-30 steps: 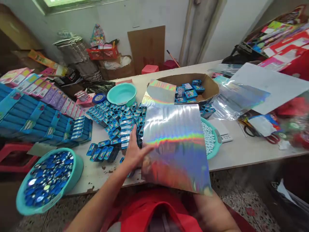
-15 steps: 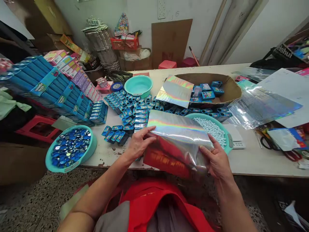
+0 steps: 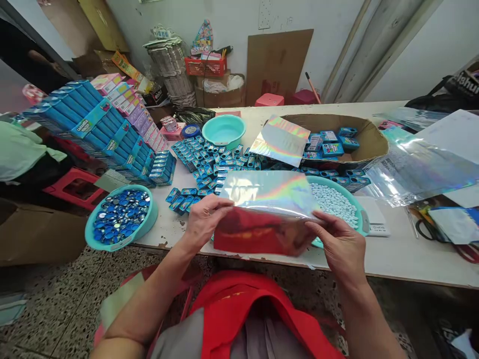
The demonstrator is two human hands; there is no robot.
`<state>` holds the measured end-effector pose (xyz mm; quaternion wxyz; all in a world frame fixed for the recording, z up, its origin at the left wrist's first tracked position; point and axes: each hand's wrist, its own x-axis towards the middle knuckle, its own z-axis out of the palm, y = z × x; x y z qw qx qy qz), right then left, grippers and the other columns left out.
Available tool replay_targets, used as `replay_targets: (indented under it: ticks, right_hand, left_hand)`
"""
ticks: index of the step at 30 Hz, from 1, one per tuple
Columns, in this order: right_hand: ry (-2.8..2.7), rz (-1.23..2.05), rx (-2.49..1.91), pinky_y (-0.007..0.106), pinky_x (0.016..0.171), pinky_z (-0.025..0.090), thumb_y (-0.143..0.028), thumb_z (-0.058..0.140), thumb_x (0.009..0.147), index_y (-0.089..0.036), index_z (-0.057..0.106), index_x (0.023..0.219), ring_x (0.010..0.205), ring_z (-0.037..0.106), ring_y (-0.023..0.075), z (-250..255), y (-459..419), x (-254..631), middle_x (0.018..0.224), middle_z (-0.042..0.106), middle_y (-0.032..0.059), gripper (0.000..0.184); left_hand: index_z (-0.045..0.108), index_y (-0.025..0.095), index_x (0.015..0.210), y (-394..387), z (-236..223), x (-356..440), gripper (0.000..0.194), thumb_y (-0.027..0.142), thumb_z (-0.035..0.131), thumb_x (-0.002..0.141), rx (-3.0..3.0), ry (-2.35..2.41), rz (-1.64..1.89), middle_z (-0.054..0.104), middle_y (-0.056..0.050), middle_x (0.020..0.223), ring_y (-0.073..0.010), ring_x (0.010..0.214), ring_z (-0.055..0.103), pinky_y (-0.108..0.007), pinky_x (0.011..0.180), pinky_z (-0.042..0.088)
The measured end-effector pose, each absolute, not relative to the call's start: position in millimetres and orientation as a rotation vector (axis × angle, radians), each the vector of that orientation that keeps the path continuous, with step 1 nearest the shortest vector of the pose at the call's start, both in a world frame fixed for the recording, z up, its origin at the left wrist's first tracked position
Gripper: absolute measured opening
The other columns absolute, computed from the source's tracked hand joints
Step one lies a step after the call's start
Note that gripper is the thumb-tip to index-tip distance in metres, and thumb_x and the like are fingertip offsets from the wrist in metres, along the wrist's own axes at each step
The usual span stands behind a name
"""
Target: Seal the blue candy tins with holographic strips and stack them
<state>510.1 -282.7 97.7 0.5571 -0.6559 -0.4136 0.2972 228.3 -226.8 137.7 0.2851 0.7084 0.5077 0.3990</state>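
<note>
A shiny silver holographic sheet (image 3: 262, 192) is held up in front of me over the table's front edge. It is bent across its width, and the lower part mirrors my red apron. My left hand (image 3: 207, 219) pinches its left edge between thumb and fingers. At the right edge my right hand (image 3: 339, 239) grips it the same way. Behind the sheet lie many small blue boxes (image 3: 196, 154), partly hidden by it. A basin of small white pellets (image 3: 333, 202) stands behind my right hand. Another holographic sheet (image 3: 280, 139) rests against an oval cardboard box (image 3: 370, 144).
At left, a turquoise basin (image 3: 152, 219) holds blue round pieces, beside stacked blue cartons (image 3: 101, 129). A turquoise basin (image 3: 224, 130) stands farther back. Clear plastic sheets (image 3: 419, 159) and scissors (image 3: 430, 230) lie at right. A person's dark sleeve (image 3: 22, 50) shows at upper left.
The sheet has levelled out and moved slightly left, its lower part rising. Both hands still grip its edges. The view has shifted a little, revealing more of a person at upper left.
</note>
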Motion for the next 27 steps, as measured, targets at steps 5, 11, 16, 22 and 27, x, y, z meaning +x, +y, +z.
replay_targets:
  ticks: [5, 11, 16, 22, 27]
  right_hand:
    - [-1.366, 0.359, -1.529, 0.036, 0.082, 0.048, -0.05, 0.069, 0.074, -0.024, 0.072, 0.073, 0.089, 0.059, 0.0196, 107, -282, 513, 0.09, 0.061, 0.004, 0.026]
    - [-1.679, 0.626, -1.413, 0.036, 0.079, 0.049, -0.048, 0.056, 0.085, -0.023, 0.067, 0.083, 0.084, 0.065, 0.0205, 121, -268, 512, 0.088, 0.07, 0.004, 0.028]
    - [-2.058, 0.484, -1.116, 0.045, 0.097, 0.04, -0.053, 0.066, 0.077, -0.021, 0.066, 0.109, 0.105, 0.06, 0.0264, 136, -257, 426, 0.108, 0.069, 0.0103, 0.045]
    - [-2.253, 0.888, -1.084, 0.024, 0.064, 0.042, -0.035, 0.056, 0.088, -0.021, 0.072, 0.078, 0.067, 0.062, 0.0144, 125, -238, 371, 0.073, 0.071, 0.0027, 0.024]
    - [-2.108, 1.372, -1.145, 0.025, 0.061, 0.042, -0.048, 0.059, 0.079, -0.018, 0.072, 0.071, 0.065, 0.061, 0.0157, 98, -207, 398, 0.072, 0.071, 0.0037, 0.034]
  left_hand:
    - [0.072, 0.022, 0.079, -236, 152, 224, 0.014, 0.031, 0.062, 0.083, 2.12, 1.614, 1.211, 0.058, -0.003, 0.089, -0.0164, 0.09, 0.054, -0.029, 0.082, 0.044]
    - [0.062, 0.02, 0.082, -264, 173, 208, 0.017, 0.023, 0.048, 0.091, 2.256, 1.679, 0.992, 0.065, 0.001, 0.075, -0.0119, 0.071, 0.059, -0.024, 0.068, 0.045]
    - [0.064, 0.019, 0.083, -284, 173, 210, 0.018, 0.022, 0.047, 0.091, 2.454, 1.594, 0.872, 0.068, 0.0, 0.076, -0.0117, 0.069, 0.061, -0.023, 0.067, 0.044]
    - [0.064, 0.019, 0.077, -284, 166, 174, 0.014, 0.022, 0.052, 0.084, 1.895, 1.767, 0.879, 0.066, 0.002, 0.073, -0.01, 0.068, 0.058, -0.02, 0.065, 0.042]
    - [0.061, 0.017, 0.073, -284, 147, 118, 0.014, 0.031, 0.06, 0.074, 1.375, 1.794, 0.989, 0.056, 0.004, 0.061, -0.0076, 0.053, 0.046, -0.019, 0.049, 0.033]
